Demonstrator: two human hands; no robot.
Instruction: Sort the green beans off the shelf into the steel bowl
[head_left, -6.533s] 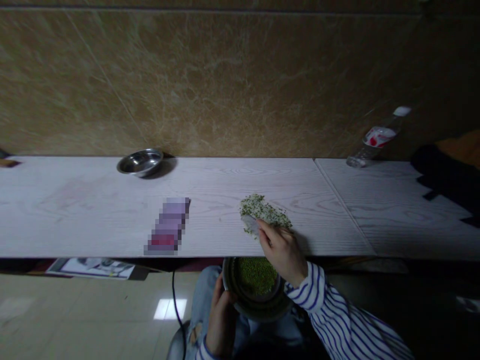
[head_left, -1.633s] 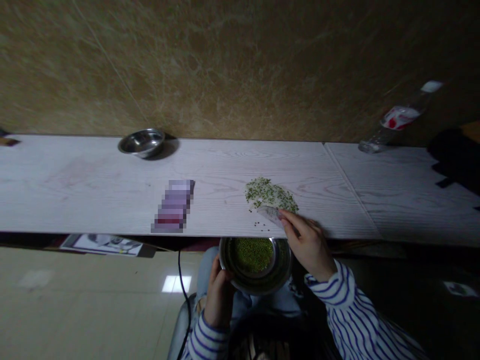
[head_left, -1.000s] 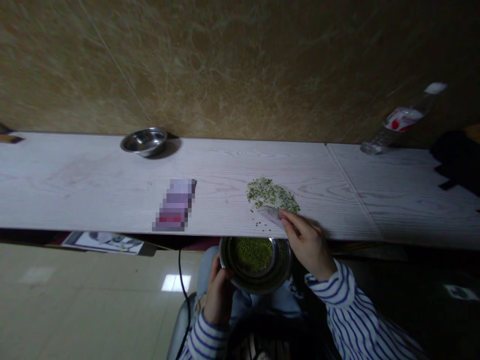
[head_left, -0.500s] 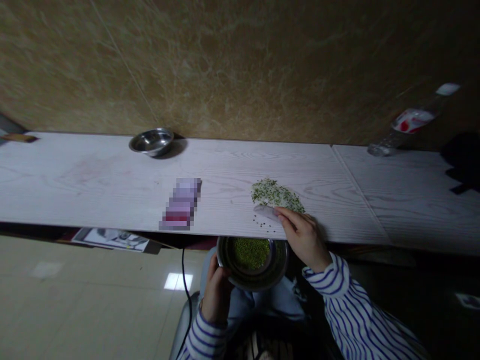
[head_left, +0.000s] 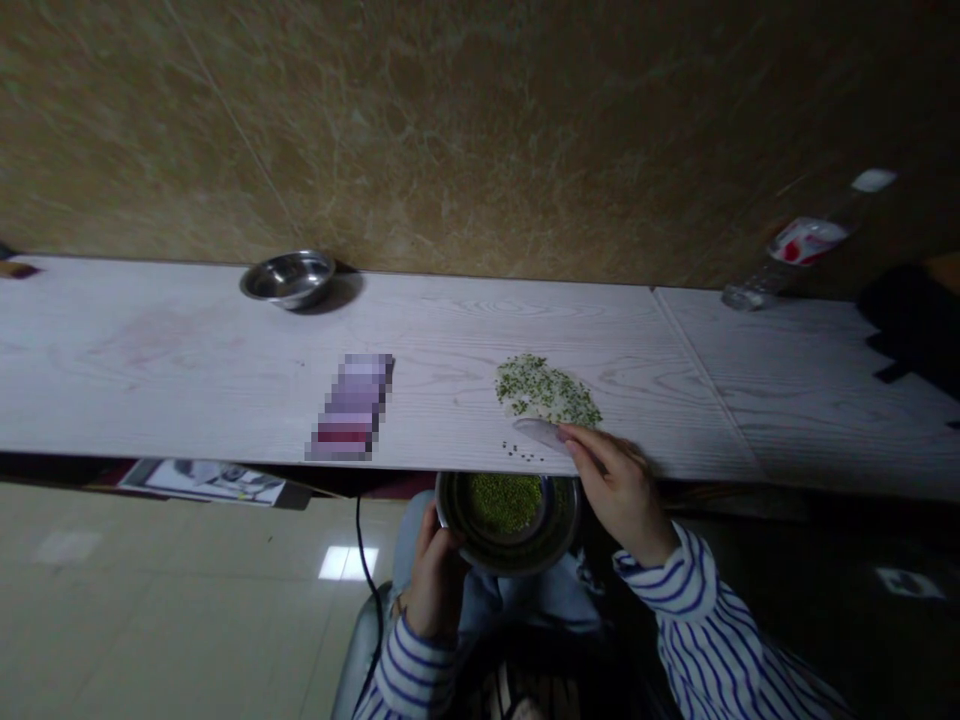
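A flat heap of small green beans mixed with pale grains [head_left: 546,389] lies on the white wooden table [head_left: 187,370] near its front edge. My right hand [head_left: 616,488] is closed on a small pale card [head_left: 538,432] whose edge rests on the table just in front of the heap; a few loose beans [head_left: 523,455] lie beside it. My left hand [head_left: 435,575] grips the rim of a steel bowl [head_left: 510,520] part-filled with green beans, held just below the table's front edge over my lap.
An empty steel bowl [head_left: 288,278] stands at the back left by the brown wall. A blurred purple packet [head_left: 351,406] lies left of the heap. A plastic bottle [head_left: 802,245] leans at the back right, with dark cloth [head_left: 911,325] further right. Pale floor tiles lie below.
Since 6.5 s ago the card has come from the heap's left side to its front edge, and a few beans lie loose near the table edge. The bowl stays under the edge.
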